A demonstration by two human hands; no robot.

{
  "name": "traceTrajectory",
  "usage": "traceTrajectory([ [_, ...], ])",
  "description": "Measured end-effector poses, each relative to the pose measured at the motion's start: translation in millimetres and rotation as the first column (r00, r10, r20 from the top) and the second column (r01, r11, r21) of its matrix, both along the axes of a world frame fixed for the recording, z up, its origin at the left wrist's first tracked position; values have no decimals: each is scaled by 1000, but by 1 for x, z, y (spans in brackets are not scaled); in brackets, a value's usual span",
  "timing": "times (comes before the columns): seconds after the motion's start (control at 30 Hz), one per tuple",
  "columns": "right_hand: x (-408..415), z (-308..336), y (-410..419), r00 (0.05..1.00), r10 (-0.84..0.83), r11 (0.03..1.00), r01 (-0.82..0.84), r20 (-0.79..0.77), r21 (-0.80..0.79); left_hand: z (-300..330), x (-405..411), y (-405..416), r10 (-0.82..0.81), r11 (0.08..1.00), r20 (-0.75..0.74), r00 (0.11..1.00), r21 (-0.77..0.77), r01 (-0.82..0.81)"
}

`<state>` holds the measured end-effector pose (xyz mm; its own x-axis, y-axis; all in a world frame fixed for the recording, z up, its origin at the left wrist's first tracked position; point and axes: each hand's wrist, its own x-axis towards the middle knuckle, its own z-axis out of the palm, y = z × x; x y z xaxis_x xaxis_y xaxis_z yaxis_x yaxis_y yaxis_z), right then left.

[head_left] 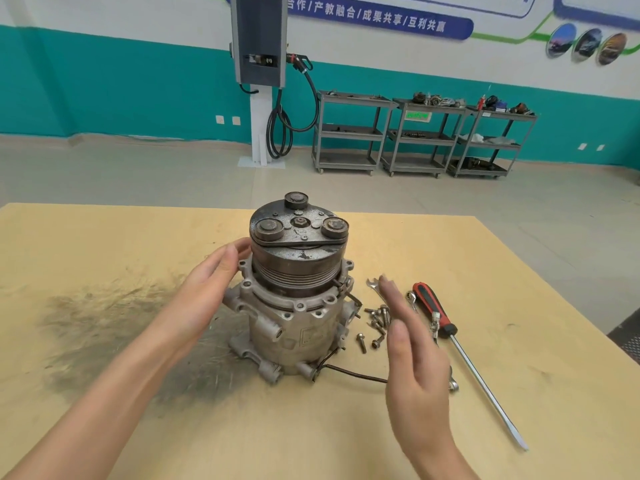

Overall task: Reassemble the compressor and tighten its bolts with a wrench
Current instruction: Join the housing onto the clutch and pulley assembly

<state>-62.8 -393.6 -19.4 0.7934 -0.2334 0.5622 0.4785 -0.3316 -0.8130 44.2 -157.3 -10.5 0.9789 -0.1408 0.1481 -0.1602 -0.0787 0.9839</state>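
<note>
Standing upright on the tabletop, near its middle, the compressor has its long axis vertical, with the dark pulley end facing up and the pale cast body below. Three round knobs sit on the top plate around one central nut. A thin black wire trails from the base toward the right. The left hand is spread, fingers straight, its fingertips at the left edge of the pulley; whether they touch it cannot be told. The right hand hovers to the right of the compressor, fingers straight and relaxed, holding nothing, slightly blurred. Just right of the body lies a small cluster of loose bolts; about seven show, though some overlap and the hand hides part of the group. One wrench lies behind the right hand, only its open jaw end clearly visible, and a second metal tool end shows below the hand. One screwdriver with a red and black handle lies farther right, its long shaft pointing toward the near right edge. A dark smudge stains the board left of the compressor.
</note>
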Motion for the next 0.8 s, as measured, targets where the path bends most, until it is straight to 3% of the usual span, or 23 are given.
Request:
traceTrajectory([
  [0.07, 11, 4, -6, 995, 25, 999, -22, -97, 29, -1, -1, -5, -37, 999, 26, 999, 3, 37],
  [0.17, 22, 3, -2, 952, 124, 989, -142, -281, -47, 1, -2, -15, -24, 1000, 73, 997, 20, 22],
  [0.3, 20, 0, 9, 899, 151, 965, -225, -412, -137, 10, -1, -19, 3, 996, 128, 992, 92, -15],
  [0.57, -7, -8, 25, 893, 173, 946, -267, -415, -181, 21, 25, -12, -104, 992, -128, 986, 53, 111],
  [0.8, -22, -14, 19, 938, 74, 972, -143, -339, -186, 24, 27, -13, -131, 990, -175, 976, 19, 136],
])
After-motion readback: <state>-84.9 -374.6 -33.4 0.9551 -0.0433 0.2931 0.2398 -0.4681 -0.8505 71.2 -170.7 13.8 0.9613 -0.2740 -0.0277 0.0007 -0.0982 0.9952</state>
